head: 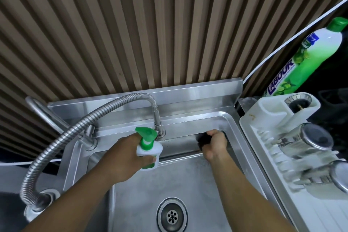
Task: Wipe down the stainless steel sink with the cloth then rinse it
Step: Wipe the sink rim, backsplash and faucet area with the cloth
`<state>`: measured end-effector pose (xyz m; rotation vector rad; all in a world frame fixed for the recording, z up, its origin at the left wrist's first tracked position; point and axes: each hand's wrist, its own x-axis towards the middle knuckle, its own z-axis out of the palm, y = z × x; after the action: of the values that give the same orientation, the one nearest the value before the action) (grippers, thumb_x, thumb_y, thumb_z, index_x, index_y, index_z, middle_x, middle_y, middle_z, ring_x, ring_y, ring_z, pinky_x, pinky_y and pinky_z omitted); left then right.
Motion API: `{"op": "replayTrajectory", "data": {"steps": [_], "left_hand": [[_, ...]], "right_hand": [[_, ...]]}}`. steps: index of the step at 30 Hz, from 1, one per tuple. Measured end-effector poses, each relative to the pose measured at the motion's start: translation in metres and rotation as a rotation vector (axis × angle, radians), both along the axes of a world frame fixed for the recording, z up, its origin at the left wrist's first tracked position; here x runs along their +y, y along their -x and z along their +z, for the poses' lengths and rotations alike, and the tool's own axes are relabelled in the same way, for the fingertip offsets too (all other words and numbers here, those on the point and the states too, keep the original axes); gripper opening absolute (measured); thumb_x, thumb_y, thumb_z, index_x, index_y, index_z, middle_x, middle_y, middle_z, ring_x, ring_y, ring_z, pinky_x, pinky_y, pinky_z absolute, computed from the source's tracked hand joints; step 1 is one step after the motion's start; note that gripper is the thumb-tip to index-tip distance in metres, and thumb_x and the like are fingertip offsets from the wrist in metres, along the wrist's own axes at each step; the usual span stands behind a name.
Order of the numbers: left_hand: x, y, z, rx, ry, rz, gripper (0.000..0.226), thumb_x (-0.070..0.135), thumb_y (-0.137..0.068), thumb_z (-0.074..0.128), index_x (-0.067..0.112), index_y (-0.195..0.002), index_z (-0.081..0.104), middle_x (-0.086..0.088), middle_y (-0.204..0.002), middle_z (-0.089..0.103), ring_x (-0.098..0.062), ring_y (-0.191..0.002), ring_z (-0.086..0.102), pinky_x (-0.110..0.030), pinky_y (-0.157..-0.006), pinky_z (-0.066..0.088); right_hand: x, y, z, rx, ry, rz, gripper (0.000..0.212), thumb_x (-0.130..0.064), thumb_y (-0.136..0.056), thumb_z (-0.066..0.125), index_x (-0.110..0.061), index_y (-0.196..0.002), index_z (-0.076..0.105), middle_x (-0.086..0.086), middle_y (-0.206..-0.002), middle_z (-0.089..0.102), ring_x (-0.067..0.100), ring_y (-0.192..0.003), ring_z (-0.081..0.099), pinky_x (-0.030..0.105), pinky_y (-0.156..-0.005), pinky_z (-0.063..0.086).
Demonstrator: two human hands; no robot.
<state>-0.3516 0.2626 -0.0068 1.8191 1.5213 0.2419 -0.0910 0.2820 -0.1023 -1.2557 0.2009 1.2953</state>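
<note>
The stainless steel sink [188, 184] fills the lower middle, its round drain [172, 215] near the bottom edge. My left hand [124, 156] grips a white spray bottle [148, 149] with a green trigger head, held over the basin's back left. My right hand [214, 147] grips a dark cloth [202, 138] and presses it against the sink's back wall near the right corner. Most of the cloth is hidden by my fingers.
A flexible metal faucet hose [75, 128] arcs from the left to a nozzle behind the spray bottle. At the right stands a white dish rack [263, 137] with metal cups [316, 139], and a green dish soap bottle [308, 56] behind it. A ribbed wall rises behind.
</note>
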Motion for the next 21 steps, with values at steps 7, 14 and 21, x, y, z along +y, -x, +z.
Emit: {"op": "replayTrajectory", "data": {"steps": [7,14,21], "left_hand": [[0.001,-0.002,0.005,-0.028,0.000,0.018,0.033,0.039,-0.075,0.084,0.046,-0.091,0.055,0.021,-0.099,0.064,-0.008,-0.092,0.066,-0.036,-0.082,0.058],[-0.006,-0.011,0.011,-0.118,-0.112,0.066,0.046,0.037,-0.072,0.085,0.055,-0.097,0.051,0.026,-0.110,0.053,-0.009,-0.102,0.060,-0.036,-0.086,0.056],[-0.006,-0.046,0.022,-0.158,-0.128,0.082,0.039,0.037,-0.072,0.085,0.034,-0.104,0.062,0.017,-0.100,0.065,-0.004,-0.092,0.062,-0.028,-0.080,0.052]], "right_hand": [[0.004,-0.020,0.041,-0.017,-0.074,-0.003,0.036,-0.018,-0.072,0.061,-0.011,-0.106,0.054,0.009,-0.102,0.049,0.032,-0.081,0.051,0.038,-0.062,0.044],[-0.027,-0.047,0.095,0.101,-0.358,-0.034,0.010,-0.008,-0.078,0.055,-0.001,-0.085,0.053,0.033,-0.118,0.054,0.050,-0.119,0.056,0.056,-0.102,0.045],[-0.050,-0.060,0.107,-0.284,-0.359,0.004,0.037,-0.021,-0.105,0.040,-0.010,-0.125,0.070,0.018,-0.117,0.069,0.030,-0.093,0.056,0.035,-0.080,0.043]]}}
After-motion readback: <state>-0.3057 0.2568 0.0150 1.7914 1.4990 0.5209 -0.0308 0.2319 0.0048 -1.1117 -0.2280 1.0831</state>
